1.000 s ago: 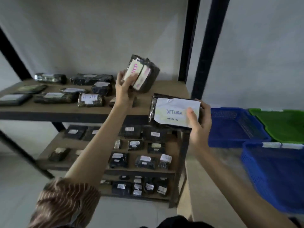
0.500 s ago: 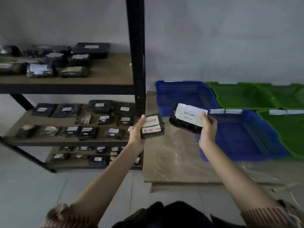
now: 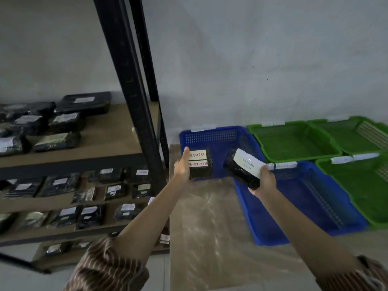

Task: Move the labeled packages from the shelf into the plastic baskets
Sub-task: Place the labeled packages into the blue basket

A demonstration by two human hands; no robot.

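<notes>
We have a single wide-angle view, worn at head height, looking forward and down past both outstretched forearms. It faces the wall, taking in the shelf (image 3: 117, 143) along its left edge and the plastic baskets (image 3: 294, 143) at right, all within arm's reach.

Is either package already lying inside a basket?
No: the left hand and right hand each hold a package above the blue baskets.
</notes>
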